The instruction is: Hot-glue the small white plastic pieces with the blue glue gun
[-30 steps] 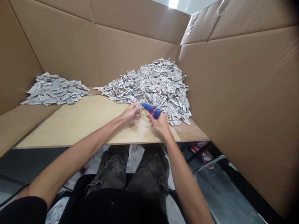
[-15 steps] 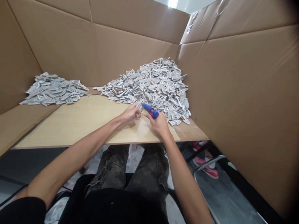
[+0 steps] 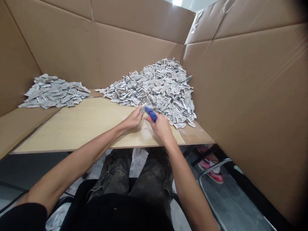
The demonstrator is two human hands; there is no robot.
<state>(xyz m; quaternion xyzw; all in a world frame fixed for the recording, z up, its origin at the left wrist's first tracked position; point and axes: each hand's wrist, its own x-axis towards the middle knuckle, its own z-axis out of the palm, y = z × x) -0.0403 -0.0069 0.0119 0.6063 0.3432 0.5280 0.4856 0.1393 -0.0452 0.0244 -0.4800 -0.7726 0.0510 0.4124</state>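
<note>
My left hand (image 3: 135, 117) is closed on a small grey-white slotted piece (image 3: 143, 109), flat like those in the piles. Most of that piece is covered by my fingers. In my right hand (image 3: 162, 125) is a blue handheld tool (image 3: 151, 113) with a small red glow beneath it; its exact kind is unclear. The tool's narrow end points left and meets or nearly meets the piece. Just behind both hands rises a large pile of slotted pieces (image 3: 155, 85), many with one rounded end.
A smaller pile of the same pieces (image 3: 54, 92) lies at the left. Tall cardboard walls (image 3: 139, 43) enclose the back and sides. Under my hands is a pale wooden board (image 3: 74, 125), its front edge above my legs. A person's red shoe (image 3: 215, 176) shows below right, near a metal frame.
My right hand and the blue tool have shifted slightly left, closer to my left hand. My left fingers have turned a little around the piece. Both piles look unchanged.
</note>
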